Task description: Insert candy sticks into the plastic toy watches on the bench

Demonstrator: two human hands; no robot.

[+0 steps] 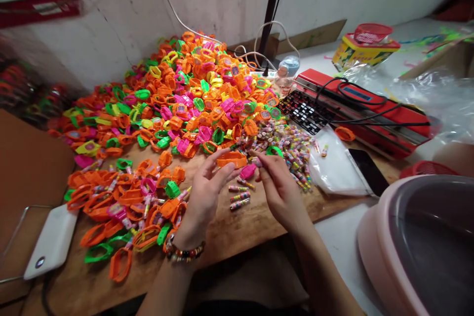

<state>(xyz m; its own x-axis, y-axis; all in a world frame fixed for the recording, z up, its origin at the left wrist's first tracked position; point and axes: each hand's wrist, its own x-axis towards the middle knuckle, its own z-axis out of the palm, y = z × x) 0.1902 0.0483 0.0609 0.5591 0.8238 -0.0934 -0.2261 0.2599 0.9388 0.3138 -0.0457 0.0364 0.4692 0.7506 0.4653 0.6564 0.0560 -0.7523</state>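
My left hand [206,192] pinches an orange plastic band [231,159] above the wooden board [244,227]. Close beside it, my right hand [277,182] has its fingers curled around a small candy roll, with a pink plastic piece [248,171] lying between the hands. Three wrapped candy rolls [239,196] lie on the board just below the fingers. Behind them spreads a big heap of orange, pink, green and yellow plastic toy bands [192,94]. A pile of small candy rolls [292,145] sits to the right of the heap.
Filled bands lie in a cluster [129,207] at the left. A white phone [52,242] rests at far left, a red sealing machine [366,106] with cables at right, clear bags [335,168], a black phone [368,172] and a pink basin [422,242] at bottom right.
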